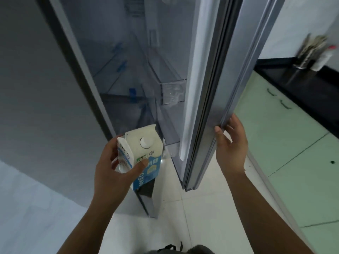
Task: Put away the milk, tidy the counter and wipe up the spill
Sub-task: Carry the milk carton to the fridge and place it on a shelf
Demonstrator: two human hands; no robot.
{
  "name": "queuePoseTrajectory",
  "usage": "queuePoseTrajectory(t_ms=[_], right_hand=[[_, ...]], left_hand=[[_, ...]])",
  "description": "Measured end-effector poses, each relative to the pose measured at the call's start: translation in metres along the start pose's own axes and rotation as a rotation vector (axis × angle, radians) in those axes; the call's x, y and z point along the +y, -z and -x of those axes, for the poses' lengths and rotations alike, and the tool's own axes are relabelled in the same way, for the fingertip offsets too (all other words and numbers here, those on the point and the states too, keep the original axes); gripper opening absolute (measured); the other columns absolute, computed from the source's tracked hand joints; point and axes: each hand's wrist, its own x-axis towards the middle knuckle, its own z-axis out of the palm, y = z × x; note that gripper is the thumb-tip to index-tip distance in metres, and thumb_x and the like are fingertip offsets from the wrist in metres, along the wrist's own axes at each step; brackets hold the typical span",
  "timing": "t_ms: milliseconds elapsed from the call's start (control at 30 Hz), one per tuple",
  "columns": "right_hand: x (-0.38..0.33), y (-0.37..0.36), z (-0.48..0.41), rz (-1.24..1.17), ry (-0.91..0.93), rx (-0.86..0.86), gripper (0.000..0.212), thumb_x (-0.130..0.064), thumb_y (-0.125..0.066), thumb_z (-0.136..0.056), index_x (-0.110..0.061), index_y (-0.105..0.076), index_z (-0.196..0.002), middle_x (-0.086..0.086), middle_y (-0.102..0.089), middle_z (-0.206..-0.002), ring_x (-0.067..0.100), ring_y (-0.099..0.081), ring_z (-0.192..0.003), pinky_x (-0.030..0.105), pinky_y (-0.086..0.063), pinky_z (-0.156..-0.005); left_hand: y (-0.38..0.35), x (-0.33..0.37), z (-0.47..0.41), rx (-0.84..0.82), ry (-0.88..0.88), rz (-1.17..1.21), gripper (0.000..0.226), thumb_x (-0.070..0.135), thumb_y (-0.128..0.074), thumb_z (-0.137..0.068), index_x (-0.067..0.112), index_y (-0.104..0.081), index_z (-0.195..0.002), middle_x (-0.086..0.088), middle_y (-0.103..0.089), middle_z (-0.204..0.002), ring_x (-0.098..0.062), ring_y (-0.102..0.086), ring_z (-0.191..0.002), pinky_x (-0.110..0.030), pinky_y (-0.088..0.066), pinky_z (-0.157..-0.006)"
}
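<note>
My left hand (pixel 111 165) grips a white and blue milk carton (pixel 141 153) with a round white cap, held upright in front of the open fridge. The fridge interior (pixel 128 70) shows bare glass shelves and clear door bins (pixel 170 92). My right hand (pixel 229 145) holds the lower edge of the open fridge door (pixel 220 79), thumb on the inner seal side and fingers wrapped round the outer face.
A grey wall stands at the left. A black counter (pixel 302 83) with a metal utensil holder (pixel 308 54) runs along the right above pale green cabinet fronts (pixel 286 143). White floor tiles (pixel 192 208) lie below.
</note>
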Motion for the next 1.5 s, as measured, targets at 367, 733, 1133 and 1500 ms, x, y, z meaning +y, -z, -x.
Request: queuePoseTrajectory(t_ms=[367,733,1133,1500], right_hand=[[0.040,0.087,-0.118,0.101,0.022,-0.052,0.076,-0.031,-0.070,-0.077,-0.028,-0.029,-0.141,-0.002,-0.042,-0.140,0.016,-0.045,-0.126,0.046,-0.043,-0.102],[0.080,0.121,-0.220,0.146,0.086,0.025,0.051,-0.019,-0.055,-0.090,-0.023,-0.038,-0.138,-0.004,-0.043,-0.138,0.004,-0.044,-0.123,0.032,-0.047,-0.098],[0.124,0.123,-0.327,0.202,0.027,0.047,0.048,-0.019,-0.054,-0.090,-0.025,-0.040,-0.136,-0.004,-0.047,-0.128,0.008,-0.050,-0.115,0.027,-0.047,-0.097],[0.171,0.139,-0.428,0.258,0.127,-0.210,0.053,-0.024,-0.055,-0.090,-0.022,-0.036,-0.139,0.004,-0.049,-0.128,0.017,-0.052,-0.115,0.042,-0.051,-0.092]], left_hand=[[-0.154,0.032,-0.028,-0.131,0.022,0.067,0.069,0.035,-0.072,-0.058,0.019,-0.049,-0.121,0.012,-0.060,-0.115,-0.005,-0.063,-0.099,-0.020,-0.057,-0.070],[-0.267,0.040,-0.111,-0.193,0.060,0.173,0.074,0.023,-0.086,-0.058,0.023,-0.049,-0.122,0.011,-0.063,-0.113,-0.006,-0.062,-0.104,-0.024,-0.057,-0.073],[-0.358,0.037,-0.187,-0.288,0.065,0.155,0.072,0.002,-0.078,-0.065,0.019,-0.048,-0.128,-0.002,-0.060,-0.121,-0.018,-0.057,-0.107,-0.007,-0.047,-0.062],[-0.429,0.064,-0.208,0.020,0.127,0.055,0.059,0.011,-0.078,-0.066,0.029,-0.051,-0.115,0.021,-0.062,-0.102,0.011,-0.058,-0.094,-0.006,-0.048,-0.064]])
